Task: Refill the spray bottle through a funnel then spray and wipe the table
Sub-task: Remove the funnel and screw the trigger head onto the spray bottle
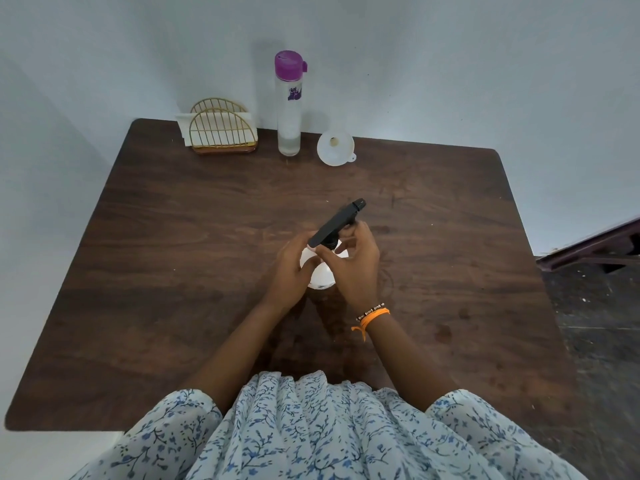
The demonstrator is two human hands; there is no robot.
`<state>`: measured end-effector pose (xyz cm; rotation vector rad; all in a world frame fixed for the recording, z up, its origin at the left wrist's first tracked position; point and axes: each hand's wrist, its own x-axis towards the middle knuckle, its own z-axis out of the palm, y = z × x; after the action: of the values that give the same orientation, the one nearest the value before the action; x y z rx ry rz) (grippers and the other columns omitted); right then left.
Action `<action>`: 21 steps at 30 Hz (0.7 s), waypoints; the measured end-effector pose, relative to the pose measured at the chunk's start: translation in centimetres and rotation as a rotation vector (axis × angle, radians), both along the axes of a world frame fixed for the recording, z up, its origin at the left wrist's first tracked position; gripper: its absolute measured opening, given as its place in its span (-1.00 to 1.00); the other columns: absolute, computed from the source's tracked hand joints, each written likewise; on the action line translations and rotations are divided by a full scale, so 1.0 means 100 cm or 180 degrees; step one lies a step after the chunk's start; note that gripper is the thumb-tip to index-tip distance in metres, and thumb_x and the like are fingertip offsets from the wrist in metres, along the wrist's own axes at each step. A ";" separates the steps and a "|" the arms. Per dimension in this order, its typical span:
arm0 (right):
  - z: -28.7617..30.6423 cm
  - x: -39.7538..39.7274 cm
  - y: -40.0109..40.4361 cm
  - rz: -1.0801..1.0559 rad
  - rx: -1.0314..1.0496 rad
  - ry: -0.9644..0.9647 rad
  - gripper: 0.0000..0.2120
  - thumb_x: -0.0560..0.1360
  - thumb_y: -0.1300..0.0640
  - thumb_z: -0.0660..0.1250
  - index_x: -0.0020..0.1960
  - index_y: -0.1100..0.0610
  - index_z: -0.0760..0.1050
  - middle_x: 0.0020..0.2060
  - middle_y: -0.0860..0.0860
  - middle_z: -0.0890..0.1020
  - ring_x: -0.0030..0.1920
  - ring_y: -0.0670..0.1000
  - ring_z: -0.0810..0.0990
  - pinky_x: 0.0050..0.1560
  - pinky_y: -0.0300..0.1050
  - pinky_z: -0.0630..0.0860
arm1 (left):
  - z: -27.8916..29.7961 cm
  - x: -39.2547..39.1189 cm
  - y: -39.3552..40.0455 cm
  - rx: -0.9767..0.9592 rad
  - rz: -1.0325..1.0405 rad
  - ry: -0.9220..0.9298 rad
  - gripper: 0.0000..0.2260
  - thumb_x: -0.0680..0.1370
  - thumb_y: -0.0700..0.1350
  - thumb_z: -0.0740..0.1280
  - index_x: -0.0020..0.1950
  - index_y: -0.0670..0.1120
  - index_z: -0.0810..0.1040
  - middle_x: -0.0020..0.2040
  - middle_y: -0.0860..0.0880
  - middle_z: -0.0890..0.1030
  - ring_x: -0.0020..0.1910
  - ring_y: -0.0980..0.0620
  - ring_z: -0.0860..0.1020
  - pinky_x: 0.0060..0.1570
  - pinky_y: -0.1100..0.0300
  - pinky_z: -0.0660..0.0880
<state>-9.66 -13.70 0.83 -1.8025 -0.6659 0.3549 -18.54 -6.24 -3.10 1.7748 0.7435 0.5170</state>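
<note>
We grip the white spray bottle [320, 271] with our left hand [291, 268]; our right hand [353, 261] pinches its black trigger head [337, 221].

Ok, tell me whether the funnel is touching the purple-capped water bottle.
Apart. The head view shows bare tabletop between the white funnel and the purple-capped water bottle.

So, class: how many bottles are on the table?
2. The spray bottle stands mid-table, held by the left hand and right hand. The purple-capped bottle stands at the far edge, beside the funnel. None seem hidden.
</note>
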 end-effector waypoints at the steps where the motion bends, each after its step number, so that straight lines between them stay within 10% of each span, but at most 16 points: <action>1: -0.001 0.000 -0.001 0.0029 -0.0017 0.0055 -0.68 0.24 0.10 0.54 -0.10 -0.03 0.46 -0.07 -0.06 0.59 -0.14 -0.01 0.55 -0.14 0.01 0.56 | 0.001 -0.001 0.001 0.0033 -0.0014 -0.0004 -0.74 0.53 -0.14 0.26 0.18 0.10 0.47 0.12 0.14 0.56 0.14 0.06 0.52 0.18 -0.07 0.47; 6: -0.005 -0.001 -0.010 0.0458 -0.0084 -0.0205 -0.63 0.38 0.01 0.34 0.15 0.12 0.51 0.00 0.01 0.52 -0.08 -0.12 0.51 -0.05 -0.20 0.51 | 0.005 -0.002 0.003 0.0125 -0.0004 -0.0014 -0.78 0.50 -0.01 0.23 0.06 0.29 0.45 0.05 0.29 0.57 0.11 0.15 0.53 0.24 -0.18 0.39; 14: 0.003 -0.013 0.002 -0.0064 0.0054 0.0097 -0.69 0.33 0.19 0.50 -0.05 0.04 0.41 -0.03 0.02 0.56 -0.16 -0.07 0.50 -0.25 -0.46 0.41 | 0.000 -0.003 0.005 0.0131 0.0052 0.0037 -0.69 0.51 -0.13 0.22 0.22 0.09 0.48 0.10 0.17 0.57 0.18 0.04 0.52 0.23 -0.15 0.42; 21: 0.000 -0.011 -0.006 0.0227 0.0038 -0.0054 -0.78 0.41 0.23 0.42 0.04 0.15 0.53 -0.01 -0.03 0.48 -0.08 -0.05 0.52 -0.15 -0.46 0.41 | 0.003 -0.003 0.002 -0.0014 -0.0047 0.0108 -0.70 0.50 -0.07 0.26 0.10 0.33 0.41 0.05 0.30 0.53 0.15 0.16 0.48 0.27 -0.07 0.39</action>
<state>-10.72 -14.29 0.85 -1.7753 -0.7443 0.3829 -18.80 -6.09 -2.78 1.7877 0.7539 0.4760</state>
